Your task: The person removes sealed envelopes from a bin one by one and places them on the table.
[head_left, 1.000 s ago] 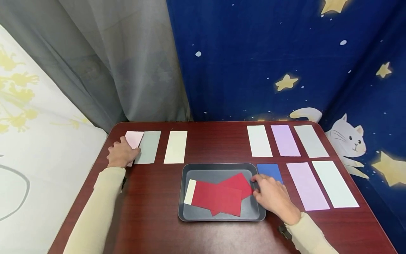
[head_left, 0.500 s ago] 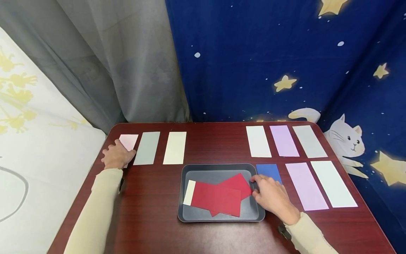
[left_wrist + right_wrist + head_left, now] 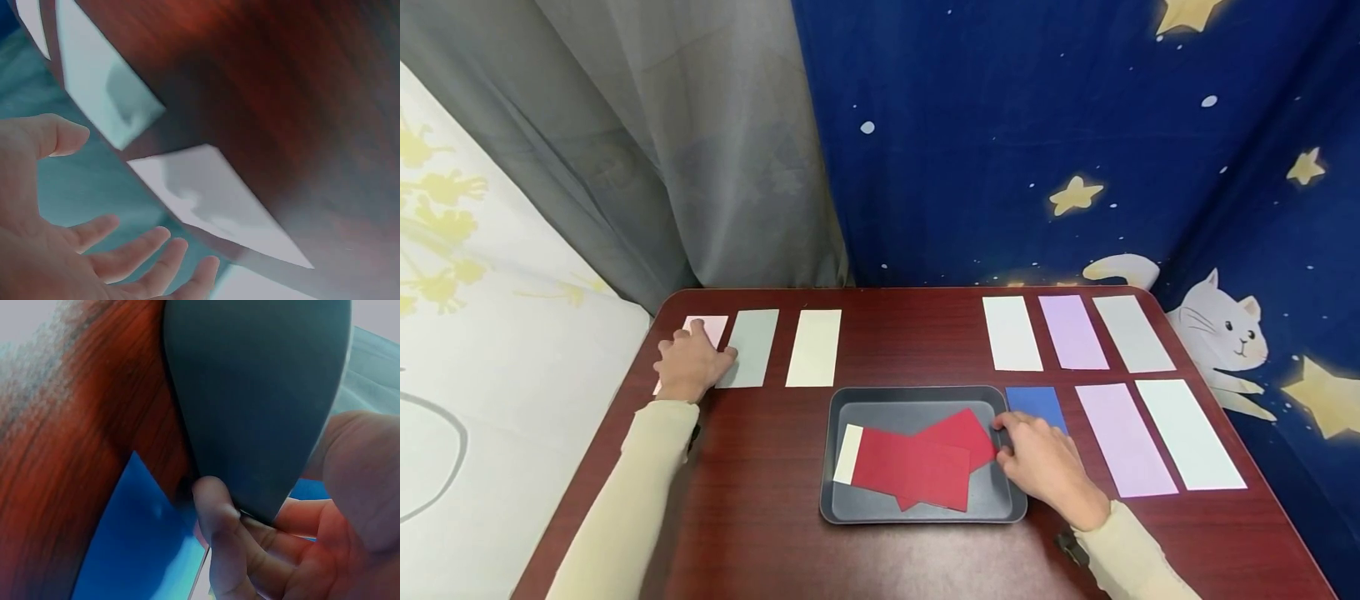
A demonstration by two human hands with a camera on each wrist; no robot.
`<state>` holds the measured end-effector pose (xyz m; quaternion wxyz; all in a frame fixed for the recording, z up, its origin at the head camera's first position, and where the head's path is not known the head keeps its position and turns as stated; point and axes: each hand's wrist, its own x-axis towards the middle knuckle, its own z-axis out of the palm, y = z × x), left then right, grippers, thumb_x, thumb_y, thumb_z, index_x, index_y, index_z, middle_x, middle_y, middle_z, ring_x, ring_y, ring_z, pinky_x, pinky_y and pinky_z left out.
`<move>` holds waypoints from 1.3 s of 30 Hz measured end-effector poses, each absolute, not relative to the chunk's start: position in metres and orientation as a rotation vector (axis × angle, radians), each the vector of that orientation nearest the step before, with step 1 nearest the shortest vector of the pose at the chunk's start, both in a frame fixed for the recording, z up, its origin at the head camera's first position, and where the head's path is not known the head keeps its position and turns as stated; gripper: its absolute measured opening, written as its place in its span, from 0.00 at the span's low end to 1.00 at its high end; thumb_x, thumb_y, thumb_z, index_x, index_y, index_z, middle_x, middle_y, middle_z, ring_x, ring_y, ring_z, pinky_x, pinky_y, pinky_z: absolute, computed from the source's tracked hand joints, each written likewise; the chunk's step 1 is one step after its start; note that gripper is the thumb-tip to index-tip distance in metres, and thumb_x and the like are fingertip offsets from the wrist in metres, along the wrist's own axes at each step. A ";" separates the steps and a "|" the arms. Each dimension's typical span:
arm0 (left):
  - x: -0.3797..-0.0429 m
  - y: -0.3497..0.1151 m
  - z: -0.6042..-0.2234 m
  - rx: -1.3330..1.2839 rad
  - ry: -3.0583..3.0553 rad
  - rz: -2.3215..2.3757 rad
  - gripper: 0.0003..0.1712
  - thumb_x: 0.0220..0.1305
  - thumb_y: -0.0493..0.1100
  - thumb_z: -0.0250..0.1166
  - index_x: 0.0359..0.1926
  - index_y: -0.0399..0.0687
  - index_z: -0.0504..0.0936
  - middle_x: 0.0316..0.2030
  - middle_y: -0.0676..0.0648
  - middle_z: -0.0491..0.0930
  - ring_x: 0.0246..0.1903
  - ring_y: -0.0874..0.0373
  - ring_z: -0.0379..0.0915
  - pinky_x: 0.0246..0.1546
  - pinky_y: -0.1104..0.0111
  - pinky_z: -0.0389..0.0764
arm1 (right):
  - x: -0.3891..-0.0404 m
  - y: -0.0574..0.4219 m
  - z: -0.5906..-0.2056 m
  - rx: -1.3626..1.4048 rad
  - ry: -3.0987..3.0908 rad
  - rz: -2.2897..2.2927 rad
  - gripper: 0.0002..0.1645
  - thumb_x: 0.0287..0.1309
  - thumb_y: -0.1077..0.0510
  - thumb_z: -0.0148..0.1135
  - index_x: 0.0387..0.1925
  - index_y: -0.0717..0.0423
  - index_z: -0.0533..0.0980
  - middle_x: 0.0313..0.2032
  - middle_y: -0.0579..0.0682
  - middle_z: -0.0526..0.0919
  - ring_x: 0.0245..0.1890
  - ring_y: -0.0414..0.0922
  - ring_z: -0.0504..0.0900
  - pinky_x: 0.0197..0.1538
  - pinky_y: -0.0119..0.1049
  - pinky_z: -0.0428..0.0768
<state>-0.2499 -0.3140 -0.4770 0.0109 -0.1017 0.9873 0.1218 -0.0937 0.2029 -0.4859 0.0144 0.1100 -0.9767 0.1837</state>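
My left hand (image 3: 688, 362) is over a pink paper rectangle (image 3: 713, 327) at the table's far left, partly covering it in the head view. In the left wrist view its spread fingers (image 3: 134, 256) are apart from the pink paper (image 3: 219, 200). A grey-green paper (image 3: 752, 346) lies just right of it, then a cream one (image 3: 814, 347). My right hand (image 3: 1048, 467) grips the right rim of a dark grey tray (image 3: 925, 514), its fingers bent against the tray wall (image 3: 250, 412). Red papers (image 3: 910, 467), one with a cream end strip, overlap in the tray.
A blue paper (image 3: 1036, 406) lies partly behind the right hand. On the right are white (image 3: 1012, 333), lilac (image 3: 1073, 332) and pale grey (image 3: 1133, 333) papers, with longer lilac (image 3: 1126, 440) and pale mint (image 3: 1191, 435) ones in front. Curtains (image 3: 1000, 150) hang behind the table.
The pink paper has slid left, away from the grey-green paper's edge. My left hand moved left with it, then back right, off the paper. The right hand and tray stayed still.
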 end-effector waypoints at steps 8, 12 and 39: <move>-0.235 -0.263 -0.461 -0.041 3.239 0.352 0.44 0.60 0.57 0.59 0.69 0.34 0.59 0.59 0.26 0.65 0.56 0.24 0.60 0.40 0.31 0.69 | -0.094 0.204 -0.487 0.348 -3.037 0.569 0.20 0.47 0.59 0.69 0.46 0.54 0.81 0.41 0.49 0.82 0.20 0.41 0.71 0.19 0.35 0.68; -0.225 -0.234 -0.456 0.148 3.314 0.354 0.42 0.59 0.56 0.62 0.67 0.34 0.63 0.58 0.28 0.69 0.53 0.27 0.65 0.39 0.34 0.73 | -0.094 0.204 -0.487 0.345 -3.040 0.568 0.20 0.47 0.59 0.69 0.46 0.54 0.81 0.41 0.50 0.82 0.20 0.40 0.71 0.19 0.35 0.68; -0.110 -0.092 -0.458 1.318 3.010 0.004 0.40 0.56 0.59 0.68 0.67 0.50 0.69 0.61 0.45 0.71 0.54 0.45 0.70 0.46 0.50 0.76 | -0.093 0.203 -0.488 0.330 -3.047 0.575 0.21 0.48 0.59 0.68 0.47 0.54 0.81 0.42 0.50 0.81 0.19 0.41 0.70 0.19 0.35 0.68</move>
